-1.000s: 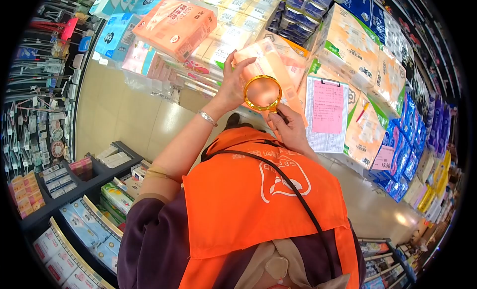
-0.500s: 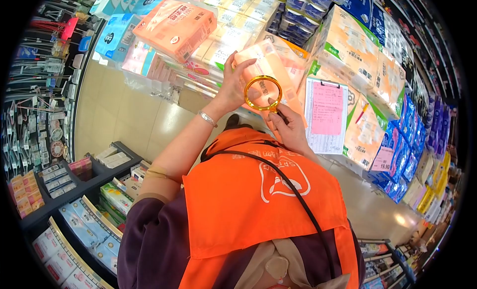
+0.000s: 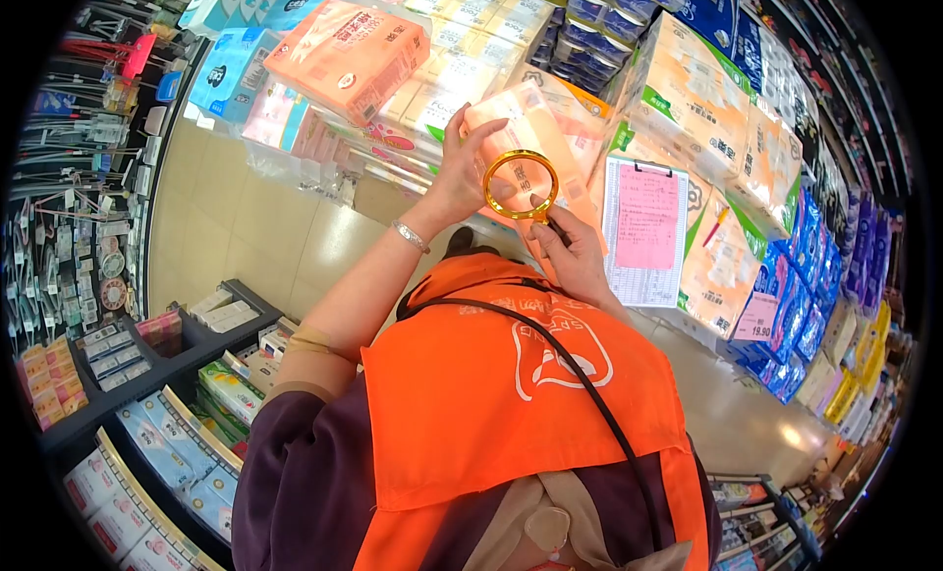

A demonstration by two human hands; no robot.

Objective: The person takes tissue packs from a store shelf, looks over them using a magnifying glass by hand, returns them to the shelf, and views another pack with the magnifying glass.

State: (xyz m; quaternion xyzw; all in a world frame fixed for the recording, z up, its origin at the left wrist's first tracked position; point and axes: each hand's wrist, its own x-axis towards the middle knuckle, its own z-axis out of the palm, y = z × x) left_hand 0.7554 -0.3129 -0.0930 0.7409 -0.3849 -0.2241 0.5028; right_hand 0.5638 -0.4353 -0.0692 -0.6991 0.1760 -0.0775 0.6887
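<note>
My left hand grips a peach-coloured soft tissue pack by its left edge, the fingers lying over its upper face. A magnifying glass with a gold rim is pinched by its dark handle in my right hand. Its lens sits over the lower part of the pack, and dark print shows through it. Just right of the pack, a clipboard with a pink written sheet lies on large wrapped tissue bundles.
Stacked tissue packs, one a larger orange pack, fill the display ahead. A pen lies on a bundle at right, above a 19.90 price sign. Low shelves stand at lower left, hanging goods at far left.
Hardly anything differs. The view has shifted very slightly; both hands, the tissue pack and the magnifying glass keep their places.
</note>
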